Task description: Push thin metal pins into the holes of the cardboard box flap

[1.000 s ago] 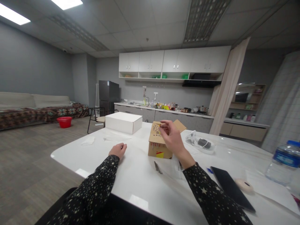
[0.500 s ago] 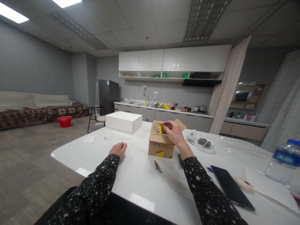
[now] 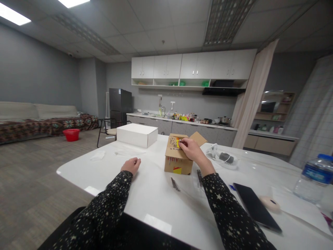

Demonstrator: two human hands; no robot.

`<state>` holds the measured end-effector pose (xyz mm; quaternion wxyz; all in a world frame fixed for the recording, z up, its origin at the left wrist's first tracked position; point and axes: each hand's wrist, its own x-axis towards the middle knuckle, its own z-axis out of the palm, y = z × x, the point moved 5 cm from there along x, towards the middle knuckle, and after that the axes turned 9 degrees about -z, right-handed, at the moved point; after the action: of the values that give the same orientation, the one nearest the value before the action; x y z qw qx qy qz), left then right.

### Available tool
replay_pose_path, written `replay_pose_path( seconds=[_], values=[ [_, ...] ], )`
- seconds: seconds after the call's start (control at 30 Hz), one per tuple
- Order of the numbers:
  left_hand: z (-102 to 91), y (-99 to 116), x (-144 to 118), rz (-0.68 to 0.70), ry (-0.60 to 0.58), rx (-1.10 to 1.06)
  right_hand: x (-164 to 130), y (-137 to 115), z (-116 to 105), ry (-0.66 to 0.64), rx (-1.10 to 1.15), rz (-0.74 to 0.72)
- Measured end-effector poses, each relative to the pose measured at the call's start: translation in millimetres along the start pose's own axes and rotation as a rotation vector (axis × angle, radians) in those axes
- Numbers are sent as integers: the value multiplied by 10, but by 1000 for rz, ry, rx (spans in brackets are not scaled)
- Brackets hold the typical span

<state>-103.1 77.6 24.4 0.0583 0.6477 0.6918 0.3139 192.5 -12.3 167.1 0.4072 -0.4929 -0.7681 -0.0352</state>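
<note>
My right hand is over the top of a small brown cardboard box, thumb and fingertips pinched together close to its upper face. What the fingertips hold, if anything, is too small to make out. Many small dark spots dot the box top, and thin metal pieces stick out of its near side. My left hand rests on the white table left of the box, its fingers curled in with nothing visible in them. Several thin metal rods lie in front of the box; more dark thin pieces lie beside my right wrist.
A white box stands behind my left hand. On the right are a white cable and dark adapter, a black phone, a round beige object and a large water bottle. A tissue lies at the left.
My right hand has shifted slightly left and down, its fingertips now closer to the box top. The left hand has stayed where it was.
</note>
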Motion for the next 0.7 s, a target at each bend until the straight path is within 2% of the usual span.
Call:
replay_pose_path(
  seconds=[0.37,0.7],
  values=[
    [42,-26,30,25,1,0,-8,-34,-45,-140,-125,-39],
    [38,-28,21,5,-2,-10,-18,-110,-83,-171,-198,-19]
  ],
)
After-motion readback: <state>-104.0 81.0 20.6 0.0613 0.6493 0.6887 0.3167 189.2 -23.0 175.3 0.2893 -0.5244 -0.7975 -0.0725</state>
